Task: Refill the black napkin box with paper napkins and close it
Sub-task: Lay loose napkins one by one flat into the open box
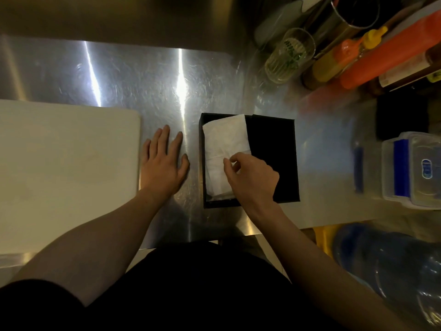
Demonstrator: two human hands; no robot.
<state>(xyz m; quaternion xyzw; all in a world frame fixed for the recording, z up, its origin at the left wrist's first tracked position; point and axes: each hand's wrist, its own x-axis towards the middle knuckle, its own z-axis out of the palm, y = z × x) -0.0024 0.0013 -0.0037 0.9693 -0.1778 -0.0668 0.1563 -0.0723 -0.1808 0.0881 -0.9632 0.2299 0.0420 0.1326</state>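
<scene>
Some paper napkins (223, 142), pinched by the right hand (253, 175), lie in the open black napkin box (222, 204) beneath the grip (left hand (164, 163) flat, empty, alongside); likely next: tuck them down, swing the lid (274, 149) shut.

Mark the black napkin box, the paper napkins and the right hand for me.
black napkin box (274, 158), head view, its black surface on the right side
paper napkins (224, 139), head view, middle of the white sheet
right hand (253, 174), head view, back of the hand

Black napkin box (274, 149); white napkins (224, 144); orange bottle (381, 58).
</scene>
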